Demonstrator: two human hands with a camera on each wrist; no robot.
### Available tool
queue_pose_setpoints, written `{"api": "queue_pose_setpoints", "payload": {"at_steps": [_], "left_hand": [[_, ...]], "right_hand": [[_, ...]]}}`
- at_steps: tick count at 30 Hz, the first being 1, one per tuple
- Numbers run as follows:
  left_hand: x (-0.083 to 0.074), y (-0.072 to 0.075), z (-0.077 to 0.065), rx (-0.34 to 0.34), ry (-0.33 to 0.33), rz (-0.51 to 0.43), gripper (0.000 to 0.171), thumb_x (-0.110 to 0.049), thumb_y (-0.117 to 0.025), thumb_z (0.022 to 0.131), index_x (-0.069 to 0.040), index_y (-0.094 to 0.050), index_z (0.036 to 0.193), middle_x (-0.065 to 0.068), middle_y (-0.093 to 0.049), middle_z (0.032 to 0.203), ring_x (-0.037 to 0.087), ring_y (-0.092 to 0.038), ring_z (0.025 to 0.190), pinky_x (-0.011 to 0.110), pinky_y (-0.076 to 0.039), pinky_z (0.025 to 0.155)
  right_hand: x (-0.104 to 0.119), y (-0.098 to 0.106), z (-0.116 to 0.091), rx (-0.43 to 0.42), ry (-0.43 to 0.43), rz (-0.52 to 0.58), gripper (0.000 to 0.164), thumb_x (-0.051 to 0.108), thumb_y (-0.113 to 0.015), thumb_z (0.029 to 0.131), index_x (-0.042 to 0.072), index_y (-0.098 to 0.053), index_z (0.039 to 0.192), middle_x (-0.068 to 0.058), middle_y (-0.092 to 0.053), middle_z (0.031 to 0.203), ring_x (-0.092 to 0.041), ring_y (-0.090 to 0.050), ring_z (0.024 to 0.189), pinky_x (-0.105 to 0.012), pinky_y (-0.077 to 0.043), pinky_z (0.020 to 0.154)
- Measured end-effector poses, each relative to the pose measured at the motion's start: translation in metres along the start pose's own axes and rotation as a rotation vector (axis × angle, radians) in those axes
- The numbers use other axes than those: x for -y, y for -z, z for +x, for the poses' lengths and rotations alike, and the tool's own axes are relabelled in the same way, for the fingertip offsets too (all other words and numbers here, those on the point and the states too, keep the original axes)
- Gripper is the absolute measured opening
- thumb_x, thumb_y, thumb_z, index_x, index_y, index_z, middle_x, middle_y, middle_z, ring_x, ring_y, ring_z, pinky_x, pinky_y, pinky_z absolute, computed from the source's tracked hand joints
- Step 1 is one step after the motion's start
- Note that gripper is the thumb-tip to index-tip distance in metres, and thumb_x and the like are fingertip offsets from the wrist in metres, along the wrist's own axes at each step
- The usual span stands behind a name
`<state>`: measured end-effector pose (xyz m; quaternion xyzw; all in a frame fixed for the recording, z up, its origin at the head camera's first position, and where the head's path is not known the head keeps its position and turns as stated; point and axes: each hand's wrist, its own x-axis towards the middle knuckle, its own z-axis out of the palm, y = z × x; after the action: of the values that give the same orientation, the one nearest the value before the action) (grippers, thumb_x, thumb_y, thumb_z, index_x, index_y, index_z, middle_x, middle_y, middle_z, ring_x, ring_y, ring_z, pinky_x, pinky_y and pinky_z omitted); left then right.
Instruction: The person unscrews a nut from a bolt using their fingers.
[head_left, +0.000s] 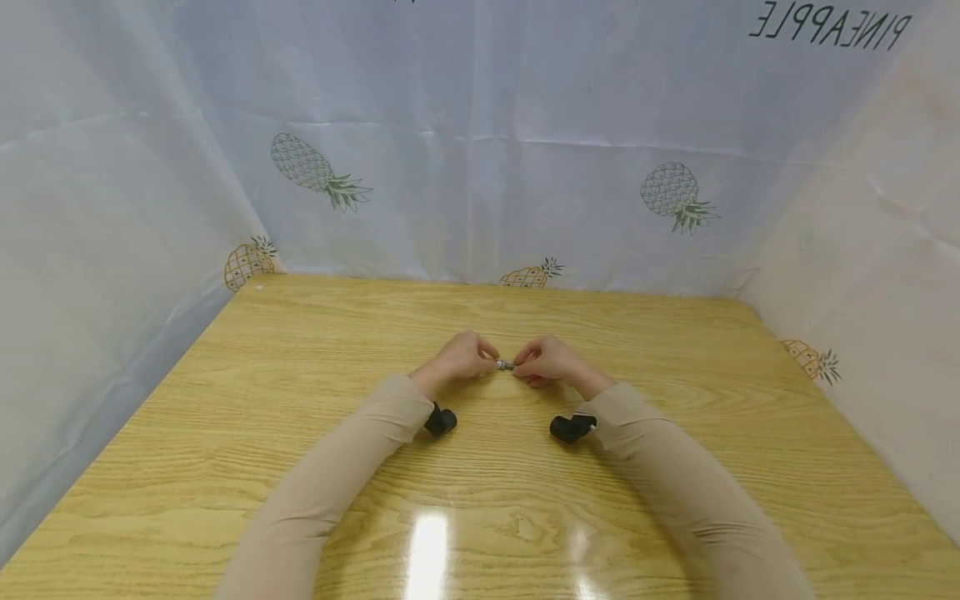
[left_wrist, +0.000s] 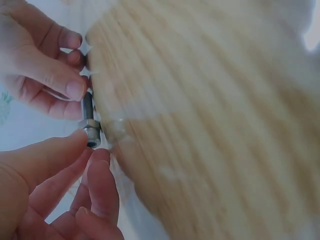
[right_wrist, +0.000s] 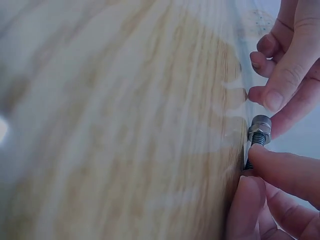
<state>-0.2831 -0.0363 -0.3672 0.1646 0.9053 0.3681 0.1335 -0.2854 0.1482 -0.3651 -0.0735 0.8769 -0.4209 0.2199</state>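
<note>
A small metal bolt point(head_left: 504, 365) with a nut point(right_wrist: 259, 132) threaded on close to its round head is held just above the wooden table. My right hand point(head_left: 551, 360) pinches the bolt's threaded shank between thumb and fingers, covering its far end. At the head end is my left hand point(head_left: 461, 357), its thumb and fingers spread loosely about the bolt head point(left_wrist: 93, 140). In the right wrist view, the left thumb point(right_wrist: 273, 100) lies beside the head with a slight gap; whether another left finger touches it, I cannot tell.
The wooden table point(head_left: 337, 333) has light glare near its front edge. White cloth point(head_left: 480, 192) printed with pineapples hangs behind it and along both sides. Black wrist-worn devices point(head_left: 573, 428) show below both sleeves.
</note>
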Motion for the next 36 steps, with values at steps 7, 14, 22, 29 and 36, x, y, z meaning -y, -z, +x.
{"api": "queue_pose_setpoints", "payload": {"at_steps": [7,14,22,29,36], "left_hand": [[-0.003,-0.004,0.003,-0.002,0.001,0.07,0.021,-0.009,-0.067,0.084,-0.003,-0.072,0.103,0.012,-0.071,0.095,0.007,-0.053,0.063,0.015,-0.042,0.058],[-0.008,-0.006,0.003,-0.028,0.023,0.164,0.014,-0.011,-0.066,0.085,-0.005,-0.074,0.095,0.007,-0.072,0.095,0.011,-0.052,0.074,0.018,-0.04,0.064],[-0.011,-0.006,-0.001,-0.048,0.014,0.195,0.013,-0.012,-0.066,0.086,-0.005,-0.074,0.092,0.006,-0.072,0.098,0.015,-0.06,0.088,0.027,-0.049,0.08],[-0.011,-0.004,-0.005,-0.061,-0.006,0.18,0.016,-0.012,-0.064,0.088,-0.003,-0.073,0.097,0.009,-0.071,0.102,0.022,-0.063,0.096,0.032,-0.05,0.085],[-0.009,0.0,-0.01,-0.086,0.002,0.114,0.018,-0.014,-0.063,0.088,-0.003,-0.07,0.1,0.01,-0.069,0.101,0.02,-0.061,0.091,0.029,-0.049,0.08]], "right_hand": [[0.001,-0.002,0.0,-0.016,-0.016,-0.047,0.027,0.01,-0.066,0.086,-0.005,-0.062,0.108,-0.003,-0.063,0.079,-0.005,-0.057,0.057,-0.021,-0.054,0.059],[-0.001,-0.003,0.003,-0.019,-0.005,-0.054,0.023,0.009,-0.065,0.087,-0.004,-0.062,0.105,0.001,-0.06,0.073,-0.005,-0.054,0.055,-0.02,-0.053,0.057],[0.002,-0.004,0.001,-0.006,0.022,-0.102,0.02,0.009,-0.062,0.088,-0.005,-0.063,0.102,0.002,-0.057,0.067,-0.006,-0.051,0.055,-0.018,-0.051,0.055],[0.003,-0.005,0.0,-0.008,0.029,-0.105,0.019,0.011,-0.061,0.09,-0.004,-0.062,0.102,0.001,-0.054,0.07,-0.007,-0.052,0.059,-0.02,-0.052,0.058],[0.005,-0.004,0.0,-0.032,0.082,-0.112,0.019,0.013,-0.06,0.09,-0.004,-0.062,0.099,-0.003,-0.057,0.075,-0.01,-0.053,0.067,-0.022,-0.049,0.059]]}}
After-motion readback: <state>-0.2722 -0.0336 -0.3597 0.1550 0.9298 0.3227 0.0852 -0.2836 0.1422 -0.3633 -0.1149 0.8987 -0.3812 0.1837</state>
